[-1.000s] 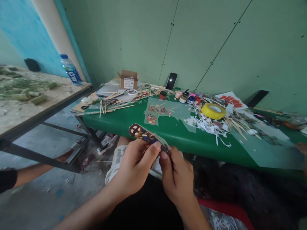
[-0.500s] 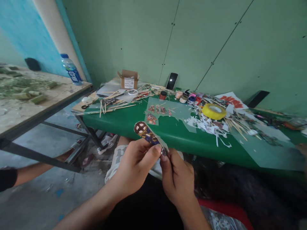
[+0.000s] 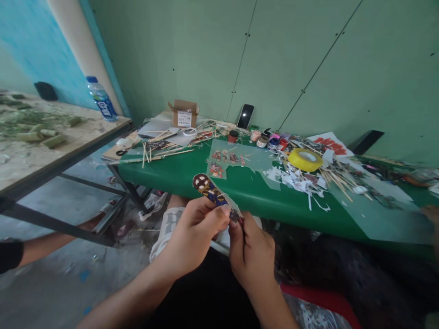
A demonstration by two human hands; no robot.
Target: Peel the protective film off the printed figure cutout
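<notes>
Over my lap, both hands pinch a flat printed figure cutout with a round brown-and-white upper end and a dark blue and gold body. A strip of clear film stands out along its edge. My left hand grips its lower half between thumb and fingers. At its lower tip, my right hand is closed, thumb against forefinger; whether it holds anything besides the cutout is hidden. Beyond my hands, a clear sheet with small printed figures lies on the green table cover.
A yellow tape roll, white paper scraps, thin wooden sticks and small paint jars crowd the table. A phone leans against the wall near a cardboard box. Another person's arm reaches in at left.
Both hands have barely moved; the right hand has shifted slightly left. The cutout has turned a little, and its shiny lower end shows less glare.
</notes>
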